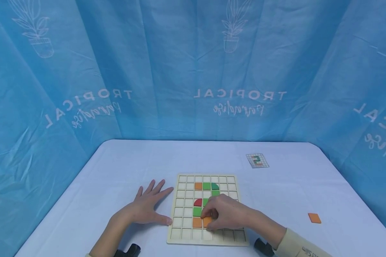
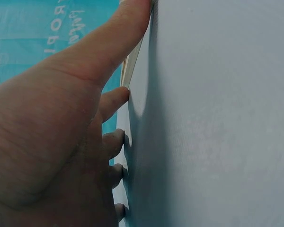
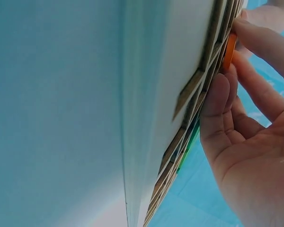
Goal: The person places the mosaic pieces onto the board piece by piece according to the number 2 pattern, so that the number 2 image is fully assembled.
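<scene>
A pale gridded wooden board [image 1: 186, 234] lies on the white table. In the head view my right hand [image 1: 228, 213] pinches an orange square tile [image 1: 207, 221] low on the grid; the right wrist view shows that tile [image 3: 229, 51] tilted between fingertips at the cells. Just left of it sits another orange tile [image 1: 197, 222]. Above are a green square [image 1: 197, 211], a red rounded piece [image 1: 198, 202], a green square [image 1: 206, 186], a dark green rounded piece [image 1: 214, 186] and an orange square [image 1: 198, 185]. My left hand [image 1: 144, 207], fingers spread, touches the board's left edge.
A small pattern card [image 1: 257, 160] lies behind the board to the right. One loose orange tile [image 1: 314, 218] rests on the tabletop at the right. Blue curtains [image 1: 177, 71] hang around the table's back and sides.
</scene>
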Demonstrator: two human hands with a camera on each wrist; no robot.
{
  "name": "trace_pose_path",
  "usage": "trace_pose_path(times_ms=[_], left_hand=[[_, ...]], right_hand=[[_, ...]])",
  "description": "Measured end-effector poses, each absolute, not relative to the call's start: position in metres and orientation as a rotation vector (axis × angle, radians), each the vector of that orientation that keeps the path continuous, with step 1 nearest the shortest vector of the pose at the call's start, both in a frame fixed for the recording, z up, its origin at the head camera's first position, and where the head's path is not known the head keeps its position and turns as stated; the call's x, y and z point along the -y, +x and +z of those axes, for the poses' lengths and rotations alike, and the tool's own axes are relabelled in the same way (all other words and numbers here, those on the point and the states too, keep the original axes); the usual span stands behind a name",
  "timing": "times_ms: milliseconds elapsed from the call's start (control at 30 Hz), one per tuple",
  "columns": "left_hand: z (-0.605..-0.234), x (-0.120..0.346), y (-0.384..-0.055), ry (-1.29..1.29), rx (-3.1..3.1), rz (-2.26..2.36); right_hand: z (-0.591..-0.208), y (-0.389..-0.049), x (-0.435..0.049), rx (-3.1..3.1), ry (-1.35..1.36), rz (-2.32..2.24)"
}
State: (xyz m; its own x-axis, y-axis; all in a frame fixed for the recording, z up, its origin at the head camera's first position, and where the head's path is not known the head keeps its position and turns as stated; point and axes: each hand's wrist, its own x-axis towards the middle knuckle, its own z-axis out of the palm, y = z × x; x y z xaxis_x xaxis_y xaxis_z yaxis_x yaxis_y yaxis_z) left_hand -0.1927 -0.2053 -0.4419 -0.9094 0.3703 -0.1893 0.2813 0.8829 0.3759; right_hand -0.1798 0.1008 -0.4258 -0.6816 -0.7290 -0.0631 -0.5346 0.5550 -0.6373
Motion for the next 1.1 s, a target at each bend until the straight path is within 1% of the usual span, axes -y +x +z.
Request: trace_pose_path(times_ms=[867, 1100], left_hand=[[-0.442, 0.205, -0.193, 0.472, -2.799, 0.500], [-0.441, 0.204, -0.192, 0.476, -2.798, 0.508]], right_hand=[[-0.425, -0.180, -0.103, -2.474, -1.063, -0.839], [-0.425, -0.181, -0.111, -2.454, -1.123, -0.861]])
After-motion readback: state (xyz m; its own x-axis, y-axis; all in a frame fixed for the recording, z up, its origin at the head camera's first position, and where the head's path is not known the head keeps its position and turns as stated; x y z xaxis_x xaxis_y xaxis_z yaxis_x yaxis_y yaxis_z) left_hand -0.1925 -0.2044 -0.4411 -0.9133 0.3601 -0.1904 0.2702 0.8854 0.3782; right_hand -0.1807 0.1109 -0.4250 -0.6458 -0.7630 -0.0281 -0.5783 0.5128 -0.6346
